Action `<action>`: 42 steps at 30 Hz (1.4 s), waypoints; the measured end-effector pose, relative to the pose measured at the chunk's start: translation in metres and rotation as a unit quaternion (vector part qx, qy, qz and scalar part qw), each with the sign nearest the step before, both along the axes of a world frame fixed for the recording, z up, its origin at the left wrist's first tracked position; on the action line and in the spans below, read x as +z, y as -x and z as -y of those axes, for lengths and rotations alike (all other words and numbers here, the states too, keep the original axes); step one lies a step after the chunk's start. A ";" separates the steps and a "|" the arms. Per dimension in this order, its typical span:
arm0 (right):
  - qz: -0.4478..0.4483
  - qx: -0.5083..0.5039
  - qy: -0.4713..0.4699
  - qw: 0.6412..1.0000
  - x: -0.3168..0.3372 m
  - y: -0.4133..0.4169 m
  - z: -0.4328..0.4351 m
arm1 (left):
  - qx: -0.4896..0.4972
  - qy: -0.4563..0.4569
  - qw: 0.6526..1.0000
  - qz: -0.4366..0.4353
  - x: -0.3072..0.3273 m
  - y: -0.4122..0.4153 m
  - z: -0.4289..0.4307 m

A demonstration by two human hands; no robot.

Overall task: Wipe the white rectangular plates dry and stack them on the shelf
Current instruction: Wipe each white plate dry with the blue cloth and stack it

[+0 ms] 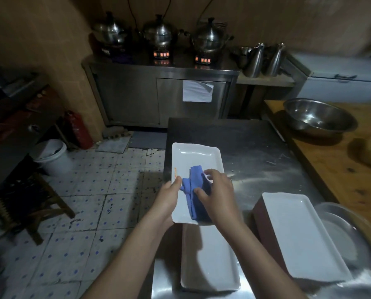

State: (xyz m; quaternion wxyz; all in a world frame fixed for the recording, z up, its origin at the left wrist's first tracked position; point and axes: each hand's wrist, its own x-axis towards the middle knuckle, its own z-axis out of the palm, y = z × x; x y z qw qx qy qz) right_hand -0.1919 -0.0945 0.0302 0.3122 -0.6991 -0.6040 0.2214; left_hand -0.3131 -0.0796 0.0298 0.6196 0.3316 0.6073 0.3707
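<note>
Plate-drying in progress, with the white rectangular plate (pixel 196 157) held just over the counter (pixel 255 147).
At its near-left rim the left hand (pixel 169 196) clamps the plate, while the right hand (pixel 215 198) bunches the blue cloth (pixel 192 188) on its near half. Best to flatten the cloth, sweep into the far corners, and grip firmly, since the plate partly overhangs the floor.

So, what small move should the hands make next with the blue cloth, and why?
Probably slide the right hand, which holds the blue cloth, toward the far end of the held plate, while the left hand grips its left edge. The cloth lies only on the near half; the far half is bare, so it is likely not wiped yet.
</note>
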 end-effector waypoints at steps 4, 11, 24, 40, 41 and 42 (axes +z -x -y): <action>0.149 0.096 -0.039 0.983 -0.006 0.003 0.020 | -0.003 -0.010 0.999 0.033 0.008 0.002 0.021; 0.211 0.184 -0.064 0.958 0.003 0.009 0.024 | 0.026 -0.094 0.994 -0.046 0.027 -0.015 0.040; 0.336 0.085 0.001 0.938 0.025 -0.072 0.013 | 0.075 -0.082 0.994 -0.011 0.036 -0.047 0.077; 0.295 0.089 -0.002 0.951 0.025 -0.106 0.068 | 0.082 -0.086 0.993 -0.001 0.036 -0.088 0.115; 0.289 0.101 -0.005 0.952 0.022 -0.106 0.075 | 0.092 -0.087 0.992 -0.003 0.039 -0.088 0.115; 0.284 0.125 -0.006 0.951 0.017 -0.106 0.084 | 0.105 -0.087 0.991 -0.007 0.040 -0.088 0.114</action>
